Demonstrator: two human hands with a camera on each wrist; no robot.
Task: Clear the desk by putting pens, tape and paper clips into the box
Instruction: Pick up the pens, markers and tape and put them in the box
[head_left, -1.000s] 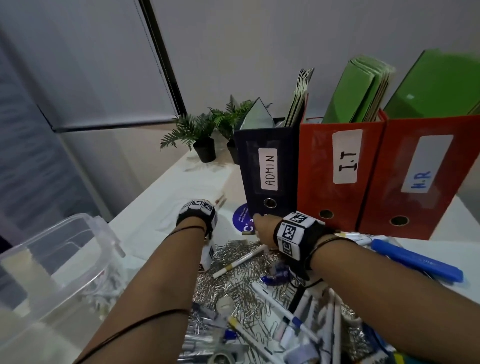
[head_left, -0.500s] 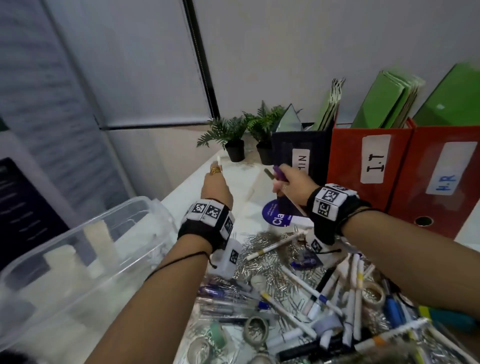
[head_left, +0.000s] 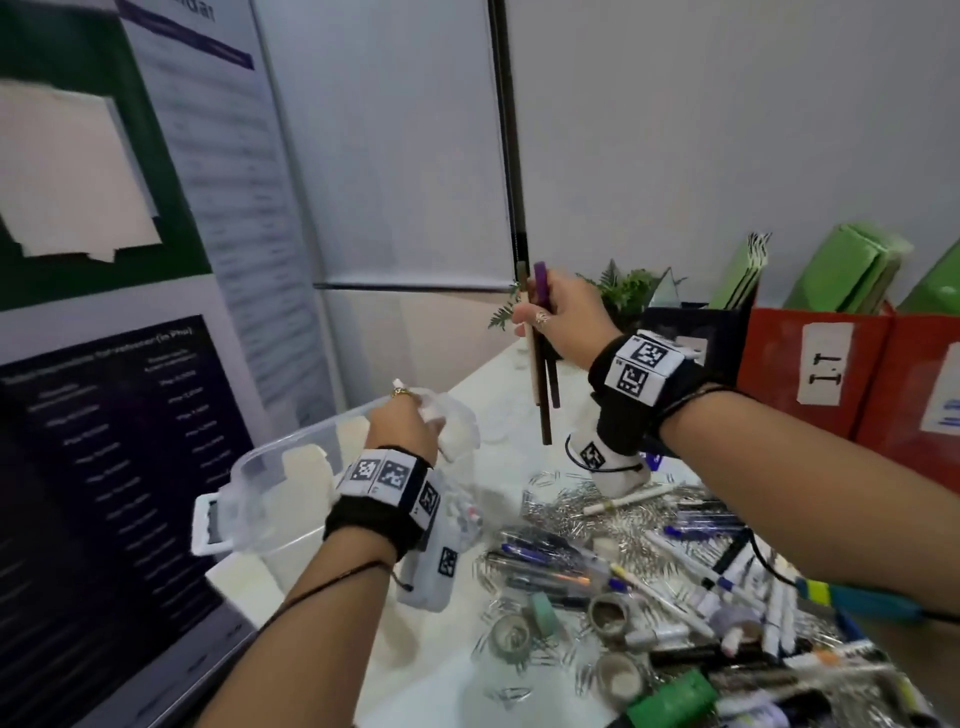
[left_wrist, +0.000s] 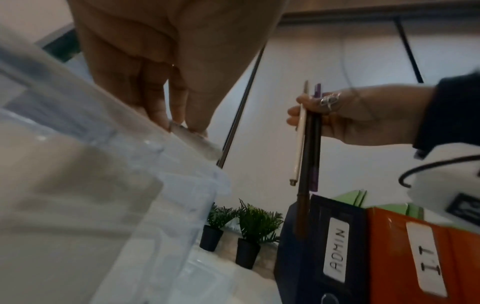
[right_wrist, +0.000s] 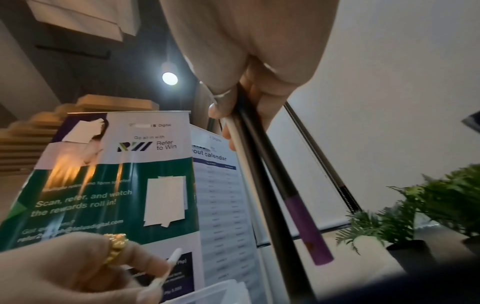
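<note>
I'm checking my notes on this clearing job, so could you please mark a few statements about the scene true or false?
1. The right hand grips several pens together. True.
2. The pens already lie in the clear plastic box. False: they hang in the air, beside it.
3. The left hand pinches the box's edge. True.
4. The tape rolls sit inside the box. False: they lie on the desk among paper clips.
5. The dark binder reads ADMIN. True.
</note>
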